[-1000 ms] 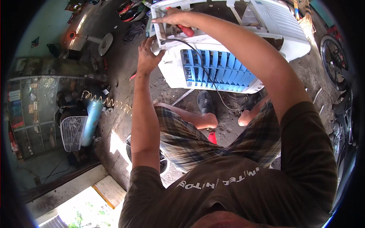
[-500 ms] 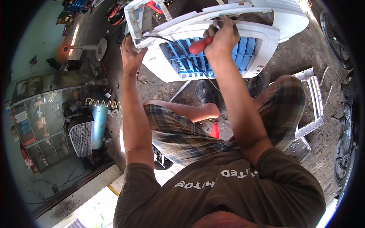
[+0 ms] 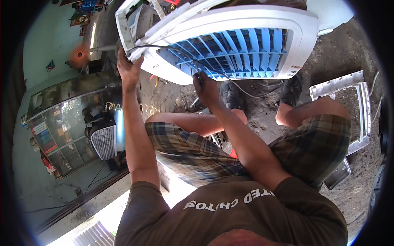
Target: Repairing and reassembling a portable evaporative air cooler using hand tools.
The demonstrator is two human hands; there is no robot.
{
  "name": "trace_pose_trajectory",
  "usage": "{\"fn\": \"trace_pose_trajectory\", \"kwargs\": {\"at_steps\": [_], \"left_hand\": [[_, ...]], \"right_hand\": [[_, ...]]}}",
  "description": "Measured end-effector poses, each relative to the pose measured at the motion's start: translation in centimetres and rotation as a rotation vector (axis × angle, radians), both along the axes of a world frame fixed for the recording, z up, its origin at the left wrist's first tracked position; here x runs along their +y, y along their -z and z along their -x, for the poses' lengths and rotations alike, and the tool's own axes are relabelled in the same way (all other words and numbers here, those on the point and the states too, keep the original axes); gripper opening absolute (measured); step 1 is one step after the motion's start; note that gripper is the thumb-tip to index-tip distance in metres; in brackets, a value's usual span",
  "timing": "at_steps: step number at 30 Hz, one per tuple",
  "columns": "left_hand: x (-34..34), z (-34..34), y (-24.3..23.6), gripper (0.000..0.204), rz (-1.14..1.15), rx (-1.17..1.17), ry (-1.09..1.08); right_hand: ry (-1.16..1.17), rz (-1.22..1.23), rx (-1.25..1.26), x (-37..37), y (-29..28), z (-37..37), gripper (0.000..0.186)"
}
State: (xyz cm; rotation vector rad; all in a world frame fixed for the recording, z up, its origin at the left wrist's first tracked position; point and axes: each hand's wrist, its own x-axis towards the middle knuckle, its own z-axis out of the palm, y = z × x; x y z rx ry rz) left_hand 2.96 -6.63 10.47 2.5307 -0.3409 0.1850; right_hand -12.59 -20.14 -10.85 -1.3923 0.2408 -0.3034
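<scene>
A white air cooler housing (image 3: 305,45) with a blue louvre grille (image 3: 242,55) stands tilted before me. My left hand (image 3: 129,71) is closed around its left edge, with the thumb on the near side. At the lower left rim of the grille is my right hand (image 3: 207,88), curled closed. A thin shaft rises from its fingers toward the slats, apparently that of the screwdriver (image 3: 196,65); its red handle is hidden in the fist. A dark cable (image 3: 223,75) hangs across the grille and loops down past its lower edge.
My shoes (image 3: 231,96) are on the dirty floor below the housing. A white frame (image 3: 363,115) lies at the right. Toward the left stand a glass cabinet (image 3: 57,135), a white wire basket (image 3: 104,141), a blue cylinder (image 3: 119,127) and a coiled hose (image 3: 150,110).
My right hand has moved down and left, from the housing's upper edge to the grille's lower rim. The housing appears larger and more tilted. The red handle no longer shows.
</scene>
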Motion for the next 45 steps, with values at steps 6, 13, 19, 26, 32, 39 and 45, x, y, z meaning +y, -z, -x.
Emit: {"fn": "trace_pose_trajectory", "kwargs": {"at_steps": [6, 13, 19, 26, 32, 39, 45], "left_hand": [[0.4, -0.6, -0.3, 0.063, -0.015, 0.039, -0.049], [-1.2, 0.0, -0.6, 0.063, -0.099, 0.042, -0.080], [-1.6, 0.1, -0.4, 0.059, -0.249, -0.024, -0.103], [-0.4, 0.0, 0.8, 0.038, -0.026, -0.115, -0.087], [1.1, -0.5, 0.7, 0.028, 0.049, -0.108, -0.085], [-0.4, -0.2, 0.9, 0.055, -0.034, -0.050, -0.072], [-1.3, 0.8, -0.7, 0.066, -0.052, 0.031, -0.086]], "right_hand": [[-0.230, -0.025, 0.077, 0.5, 2.6, 0.2, 0.023], [-0.285, -0.207, 0.013, 1.4, 1.5, -2.3, 0.046], [-0.288, -0.345, 0.053, 2.1, 1.7, -2.9, 0.048], [-0.217, -0.241, 0.120, 1.9, 1.2, -1.9, 0.023], [-0.520, 0.019, 0.364, 1.7, 3.4, -0.5, 0.037], [-0.457, 0.023, 0.259, 0.8, 4.3, -1.6, 0.053], [-0.480, -0.086, 0.127, -0.7, 1.1, -3.1, 0.057]]}}
